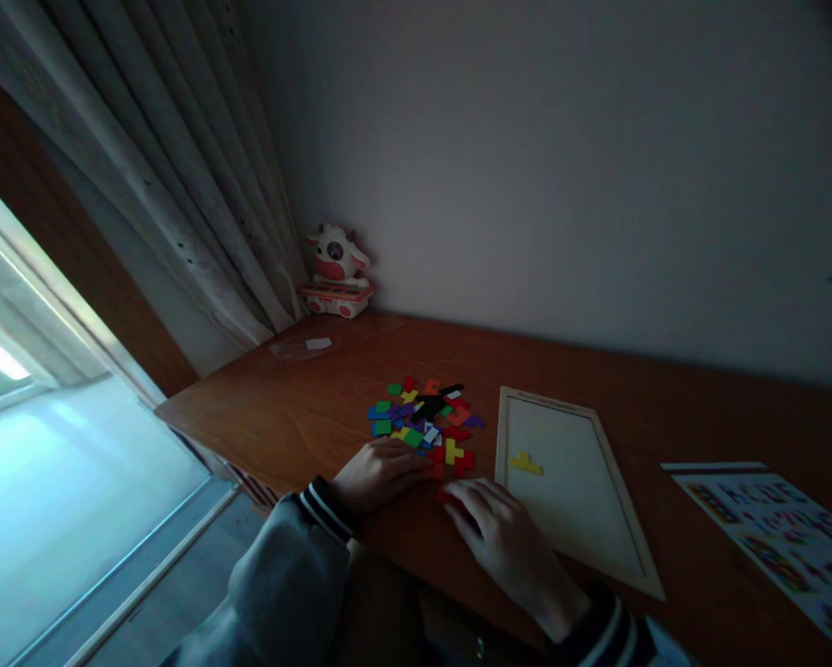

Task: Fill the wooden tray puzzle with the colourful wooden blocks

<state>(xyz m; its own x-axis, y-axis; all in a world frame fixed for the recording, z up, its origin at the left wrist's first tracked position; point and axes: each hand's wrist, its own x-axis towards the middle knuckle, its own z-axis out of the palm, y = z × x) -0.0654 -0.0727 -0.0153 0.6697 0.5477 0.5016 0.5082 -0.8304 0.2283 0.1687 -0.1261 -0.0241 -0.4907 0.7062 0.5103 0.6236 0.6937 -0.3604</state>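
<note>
A heap of flat coloured puzzle pieces lies on the wooden table. My left hand rests palm down at the heap's near edge, its fingers stretched out beside the pieces. To the right of it, my right hand has thumb and fingers closed on a red puzzle piece, most of which is hidden by the fingers. Just beyond that hand lies a wooden puzzle tray with a raised frame. One yellow puzzle piece sits inside the tray, towards its left side.
A printed sheet with colourful pictures lies on the table at the right. At the back left corner stands a cow-shaped toy keyboard, with clear plastic and a white slip in front. A curtain and window flank the left.
</note>
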